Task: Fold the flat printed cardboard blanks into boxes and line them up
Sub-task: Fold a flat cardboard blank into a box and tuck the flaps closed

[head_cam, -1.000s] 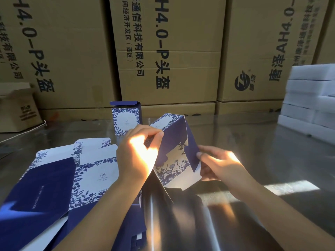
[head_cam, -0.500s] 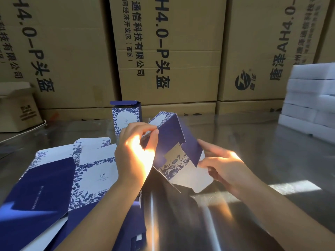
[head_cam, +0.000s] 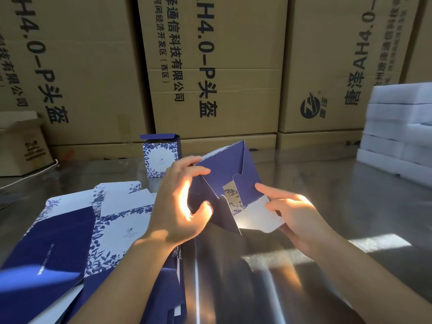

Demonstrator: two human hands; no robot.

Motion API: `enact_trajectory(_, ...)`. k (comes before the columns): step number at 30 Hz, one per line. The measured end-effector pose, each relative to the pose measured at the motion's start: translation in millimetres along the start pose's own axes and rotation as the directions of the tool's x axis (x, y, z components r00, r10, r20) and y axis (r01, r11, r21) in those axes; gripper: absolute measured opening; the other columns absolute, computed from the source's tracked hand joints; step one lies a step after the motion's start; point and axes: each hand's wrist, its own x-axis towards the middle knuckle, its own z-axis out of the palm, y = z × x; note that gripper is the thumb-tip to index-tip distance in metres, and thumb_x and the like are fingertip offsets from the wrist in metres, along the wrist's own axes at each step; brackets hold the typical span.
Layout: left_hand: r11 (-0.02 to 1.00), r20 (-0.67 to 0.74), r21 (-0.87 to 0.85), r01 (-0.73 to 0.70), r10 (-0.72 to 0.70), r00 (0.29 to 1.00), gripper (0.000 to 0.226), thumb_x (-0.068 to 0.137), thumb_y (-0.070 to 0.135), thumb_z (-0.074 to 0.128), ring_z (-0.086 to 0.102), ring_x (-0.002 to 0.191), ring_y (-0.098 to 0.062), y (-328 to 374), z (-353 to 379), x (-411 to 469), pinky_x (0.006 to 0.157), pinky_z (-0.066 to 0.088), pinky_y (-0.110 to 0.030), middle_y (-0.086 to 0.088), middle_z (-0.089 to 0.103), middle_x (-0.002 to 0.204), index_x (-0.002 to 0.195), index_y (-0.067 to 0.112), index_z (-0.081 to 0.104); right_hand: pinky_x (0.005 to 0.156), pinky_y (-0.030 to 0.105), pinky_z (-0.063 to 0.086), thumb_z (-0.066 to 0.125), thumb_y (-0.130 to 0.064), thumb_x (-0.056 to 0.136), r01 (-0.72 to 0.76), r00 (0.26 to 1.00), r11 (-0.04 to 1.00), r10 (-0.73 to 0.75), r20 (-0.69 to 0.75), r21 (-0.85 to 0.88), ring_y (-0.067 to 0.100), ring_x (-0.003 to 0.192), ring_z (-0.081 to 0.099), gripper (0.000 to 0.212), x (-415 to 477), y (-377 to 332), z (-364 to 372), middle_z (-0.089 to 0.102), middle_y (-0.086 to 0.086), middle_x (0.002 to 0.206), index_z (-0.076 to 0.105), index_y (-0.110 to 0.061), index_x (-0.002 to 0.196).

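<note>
Holding a half-folded box up over the table, both hands work on its flaps. The left hand grips the box's left side: its fingers curl over the top edge and the thumb pinches from below. The right hand has one finger stretched out, with the tip pressing on a dark blue flap. Its thumb and other fingers pinch the white flap at the bottom. The box is dark blue, and a bit of blue flower print shows in the gap between the flaps.

Beside the left arm lies a pile of flat blanks, blue and white with leaf prints. They carry a tiny logo and small white words, too small to read.

Behind the hands, a finished box stands upright on the table with its top flap up. It has the same leaf border and a small logo in the middle.

At the back stand big brown cartons. Their large black print reads "4.0-P头盔". Smaller rows read "通信科技有限公司" and "(西区)". The carton on the right has its writing turned the other way, plus a round black logo.

A small brown box sits at the far left. White foam blocks are stacked at the far right.
</note>
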Motion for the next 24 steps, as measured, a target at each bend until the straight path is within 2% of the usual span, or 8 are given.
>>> enact_trajectory(2,1.000,-0.007,0.018,0.014,-0.014,1.000,0.043,0.066,0.033,0.058,0.039,0.121,-0.003,-0.9,1.0,-0.4,0.100,0.027,-0.014,0.010,0.043,0.127,0.107,0.022,0.053,0.057,0.014,0.048,0.043,0.006,0.087,0.007,1.000,1.000,-0.006,0.011,-0.024,0.010,0.072,0.058,0.048,-1.2,-0.8,0.4,0.067,0.001,0.090,0.071,-0.024,0.111)
enact_trajectory(4,1.000,-0.031,0.020,0.022,-0.021,0.999,0.041,0.066,0.035,0.061,0.041,0.120,-0.005,-2.2,1.2,-0.5,0.098,0.029,-0.015,0.009,0.044,0.126,0.103,0.019,0.052,0.068,0.016,0.045,0.043,0.006,0.086,0.011,1.000,0.997,-0.010,0.018,-0.072,0.017,0.075,0.051,0.050,-2.8,-1.8,1.7,0.063,0.024,0.096,0.070,-0.026,0.113)
enact_trajectory(6,0.999,-0.053,0.026,0.024,-0.022,0.998,0.040,0.066,0.036,0.062,0.043,0.118,-0.010,-2.3,1.7,-1.0,0.097,0.031,-0.018,0.005,0.045,0.125,0.100,0.018,0.050,0.080,0.025,0.040,0.044,0.007,0.085,0.020,0.999,0.995,-0.016,0.033,-0.100,0.023,0.082,0.046,0.051,-3.8,-2.9,2.2,0.049,0.036,0.118,0.071,-0.029,0.109)
enact_trajectory(9,0.998,-0.091,0.063,0.020,-0.014,0.996,0.039,0.068,0.040,0.063,0.045,0.114,-0.013,-0.1,3.2,-1.0,0.095,0.036,-0.023,0.005,0.045,0.123,0.098,0.020,0.047,0.089,0.030,0.048,0.044,0.007,0.085,0.037,0.996,0.991,-0.027,0.080,-0.128,0.025,0.097,0.062,0.053,-3.3,-1.8,1.3,0.068,0.015,0.110,0.070,-0.034,0.105)
enact_trajectory(12,0.983,-0.148,0.183,0.007,0.021,0.989,0.048,0.064,0.035,0.074,0.049,0.107,-0.018,2.7,4.9,1.3,0.090,0.044,-0.042,0.001,0.050,0.118,0.099,0.019,0.046,0.067,0.018,0.054,0.042,0.008,0.086,0.100,0.989,0.982,-0.081,0.125,-0.160,0.009,0.092,0.068,0.057,-3.4,-0.7,2.0,0.073,-0.010,0.101,0.066,-0.037,0.110)
enact_trajectory(17,0.933,-0.088,0.359,-0.040,0.076,0.993,0.073,0.057,0.021,0.089,0.051,0.098,-0.024,3.3,1.4,7.8,0.080,0.050,-0.047,-0.008,0.055,0.114,0.116,0.021,0.045,0.070,0.029,0.051,0.043,0.001,0.089,0.220,0.975,0.870,-0.192,0.108,-0.441,0.029,0.092,0.061,0.060,-2.8,7.2,5.7,0.065,0.010,0.105,0.063,-0.052,0.109)
enact_trajectory(21,0.888,0.079,0.447,-0.108,0.081,0.994,0.089,0.058,0.026,0.087,0.053,0.101,-0.029,-1.0,0.3,5.3,0.078,0.053,-0.041,-0.004,0.045,0.127,0.131,0.026,0.035,0.063,0.002,0.040,0.042,0.002,0.091,0.314,0.949,0.793,-0.280,0.145,-0.521,-0.005,0.080,0.054,0.057,-5.5,9.2,9.3,0.053,-0.020,0.109,0.059,-0.051,0.102)
enact_trajectory(24,0.854,0.125,0.490,-0.173,0.127,0.984,0.095,0.060,0.028,0.086,0.049,0.106,-0.025,-3.0,1.4,4.2,0.084,0.049,-0.038,0.000,0.029,0.138,0.137,0.029,0.030,0.066,-0.001,0.036,0.042,0.005,0.091,0.355,0.934,0.775,-0.314,0.168,-0.523,-0.018,0.085,0.048,0.057,-8.1,8.7,12.0,0.046,-0.026,0.111,0.059,-0.048,0.099)
